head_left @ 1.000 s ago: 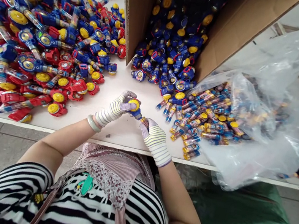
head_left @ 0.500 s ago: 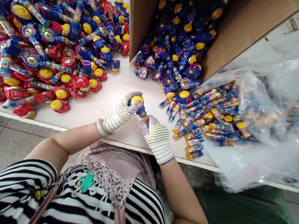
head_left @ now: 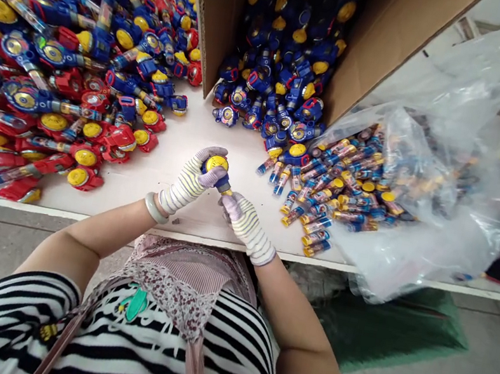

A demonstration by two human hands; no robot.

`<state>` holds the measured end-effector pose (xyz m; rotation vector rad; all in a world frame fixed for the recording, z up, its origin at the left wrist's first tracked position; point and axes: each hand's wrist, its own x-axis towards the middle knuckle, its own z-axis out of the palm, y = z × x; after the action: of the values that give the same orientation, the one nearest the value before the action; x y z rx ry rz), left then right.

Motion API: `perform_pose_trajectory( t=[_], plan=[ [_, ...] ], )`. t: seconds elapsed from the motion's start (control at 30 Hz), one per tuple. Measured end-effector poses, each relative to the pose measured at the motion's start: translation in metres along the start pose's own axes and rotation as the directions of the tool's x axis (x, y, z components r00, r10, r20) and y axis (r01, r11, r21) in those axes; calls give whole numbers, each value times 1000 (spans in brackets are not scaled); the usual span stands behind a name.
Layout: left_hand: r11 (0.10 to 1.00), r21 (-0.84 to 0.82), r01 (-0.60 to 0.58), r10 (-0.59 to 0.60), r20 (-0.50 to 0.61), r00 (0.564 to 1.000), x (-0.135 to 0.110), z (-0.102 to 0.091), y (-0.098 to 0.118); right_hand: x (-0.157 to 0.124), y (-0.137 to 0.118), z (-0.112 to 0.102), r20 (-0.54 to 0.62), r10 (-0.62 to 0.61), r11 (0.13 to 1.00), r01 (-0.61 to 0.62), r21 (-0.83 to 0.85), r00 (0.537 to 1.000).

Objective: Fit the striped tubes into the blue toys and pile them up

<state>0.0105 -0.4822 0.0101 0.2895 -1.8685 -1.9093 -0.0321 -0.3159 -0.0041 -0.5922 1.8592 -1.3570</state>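
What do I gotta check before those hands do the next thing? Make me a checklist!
1. Left hand in a striped white knit glove grips the blue plastic toy with a round yellow top: ok.
2. Right hand in a matching glove holds the narrow yellowish piece at the toy's lower end: ok.
3. That piece pushed fully in: cannot tell; the right hand hides part.
4. Small printed cylindrical tubes seem easy to reach, to the right: ok.
5. Clear plastic bag wholly on the white tabletop: not ok; it hangs over the front edge.
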Motion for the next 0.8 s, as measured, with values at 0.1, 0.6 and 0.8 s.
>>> perform_pose_trajectory(
  t=[0.1,0.6,0.8],
  plan=[
    [986,-164,25,-3,136,991,-2,-5,-3,0,9,8,359,-21,873,-158,462,933],
    [999,41,-18,13,131,991,9,-12,2,22,5,6,308,59,920,-172,353,950],
    [993,118,1,5,-44,999,15,-13,-6,24,-1,5,-81,46,994,-38,101,996]
  ],
)
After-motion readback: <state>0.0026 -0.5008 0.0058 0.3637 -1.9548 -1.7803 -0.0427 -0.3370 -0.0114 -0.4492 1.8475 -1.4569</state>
